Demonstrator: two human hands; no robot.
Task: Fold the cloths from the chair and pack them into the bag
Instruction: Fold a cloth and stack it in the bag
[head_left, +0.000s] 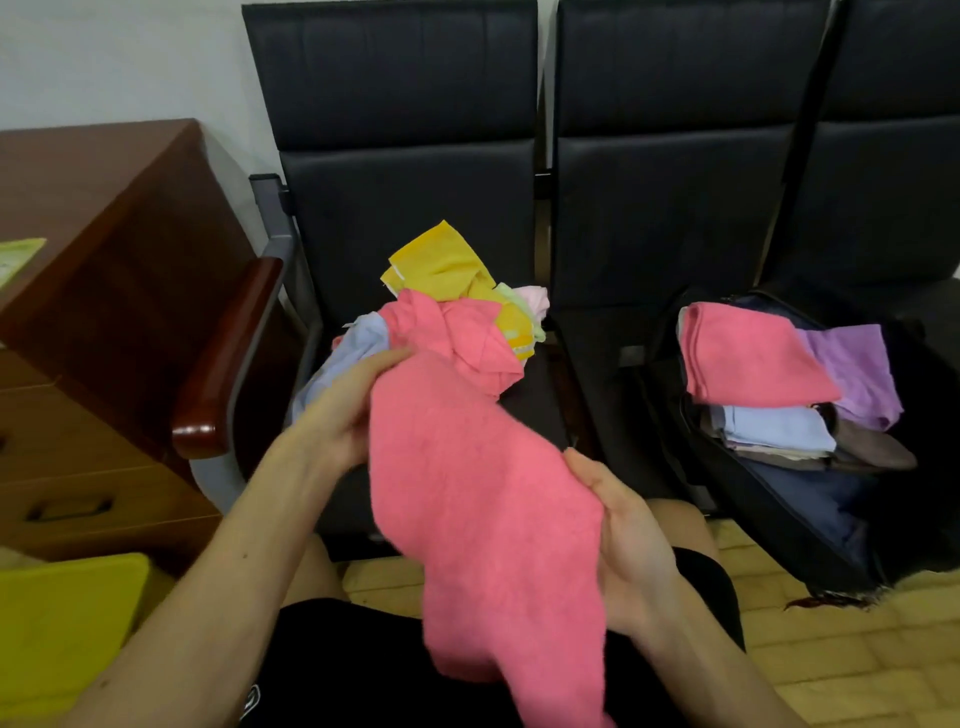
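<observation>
The left hand (337, 415) and right hand (631, 540) both grip a pink cloth (483, 499) in front of the chair (405, 208). More cloths (441, 267) lie on it.

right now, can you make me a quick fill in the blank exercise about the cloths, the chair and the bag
The left hand and right hand hold a hanging cloth coloured ____.
The cloth at the back top of the pile on the chair is ____.
The folded pink cloth lies topmost inside the ____.
Missing words: pink; yellow; bag.
</observation>
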